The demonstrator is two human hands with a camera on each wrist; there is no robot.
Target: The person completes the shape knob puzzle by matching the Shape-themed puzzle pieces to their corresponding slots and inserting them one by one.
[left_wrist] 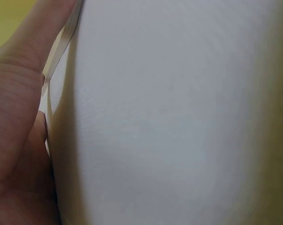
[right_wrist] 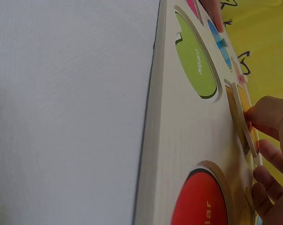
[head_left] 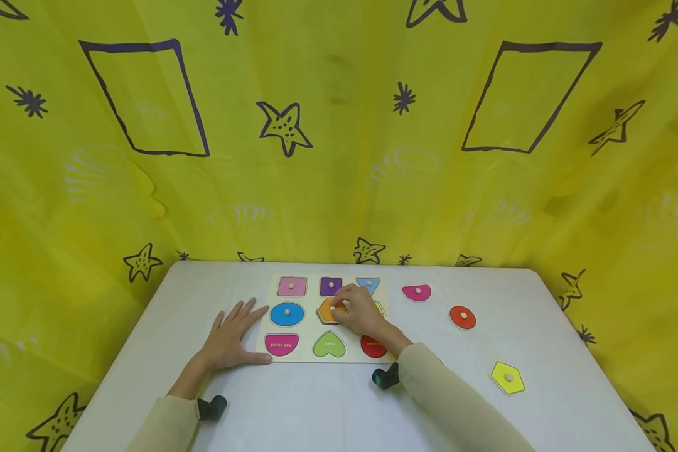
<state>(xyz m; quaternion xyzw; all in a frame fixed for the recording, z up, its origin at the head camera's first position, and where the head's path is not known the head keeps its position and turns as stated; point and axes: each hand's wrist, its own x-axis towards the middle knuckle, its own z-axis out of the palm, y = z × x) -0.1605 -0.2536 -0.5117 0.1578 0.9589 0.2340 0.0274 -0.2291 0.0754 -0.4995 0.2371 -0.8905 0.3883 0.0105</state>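
A wooden shape puzzle board (head_left: 307, 359) lies on the table. My right hand (head_left: 361, 312) pinches the knob of the orange hexagon piece (head_left: 324, 311). In the right wrist view that hexagon piece (right_wrist: 243, 117) sits slightly raised and tilted over its orange recess, with the right hand (right_wrist: 275, 122) at its knob. My left hand (head_left: 230, 336) lies with fingers spread at the board's left edge; its thumb touches the near left corner. The left wrist view shows only part of this hand (left_wrist: 14, 108) and white cloth. The right hand partly covers a yellow recess.
Knobbed pieces sit in the board: pink rectangle (head_left: 299, 290), purple square (head_left: 328, 290), light blue triangle (head_left: 363, 282) and blue oval (head_left: 295, 319). Printed recesses show a half round (head_left: 281, 351), heart (head_left: 329, 350) and red circle (head_left: 370, 349). Right of it lie a magenta half-round (head_left: 424, 294), red circle (head_left: 457, 321) and yellow pentagon (head_left: 503, 383).
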